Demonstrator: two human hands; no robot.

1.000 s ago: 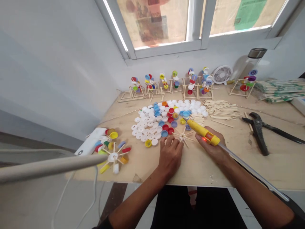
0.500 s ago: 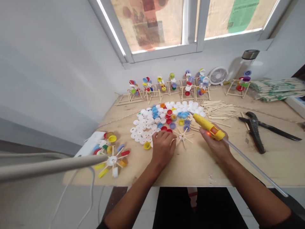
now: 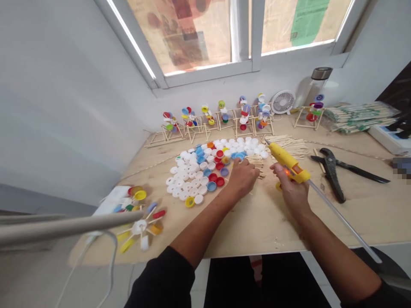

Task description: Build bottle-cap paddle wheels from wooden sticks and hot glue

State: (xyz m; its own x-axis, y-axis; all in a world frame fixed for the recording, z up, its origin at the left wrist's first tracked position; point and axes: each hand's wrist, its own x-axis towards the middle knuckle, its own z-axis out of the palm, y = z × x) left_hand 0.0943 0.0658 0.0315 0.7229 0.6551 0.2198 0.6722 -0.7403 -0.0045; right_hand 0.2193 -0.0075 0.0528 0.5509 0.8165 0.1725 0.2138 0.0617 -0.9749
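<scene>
My right hand (image 3: 293, 192) is wrapped round a yellow hot glue gun (image 3: 289, 161), its nozzle pointing up and left above the table. A clear glue stick (image 3: 345, 233) runs out of its back end, and a small red light glows on its side. My left hand (image 3: 243, 179) is bent down over the table beside a bundle of short sticks (image 3: 255, 161) and the blue bottle caps (image 3: 238, 155). Its fingertips are hidden, so what they pinch cannot be made out. Beneath this hand the star-shaped stick wheel is mostly covered.
White bottle caps (image 3: 184, 175) lie left of my left hand, red caps (image 3: 220, 181) among them. A capped wheel (image 3: 140, 227) sits at the left edge. Stick stands with wheels (image 3: 208, 117) line the back. Pliers (image 3: 334, 175), loose sticks (image 3: 289, 146) and a fan (image 3: 283, 102) are to the right.
My left hand has moved right and away from me, from beside the red caps to over the stick wheel. The glue gun has shifted slightly right relative to the caps. The view has turned right.
</scene>
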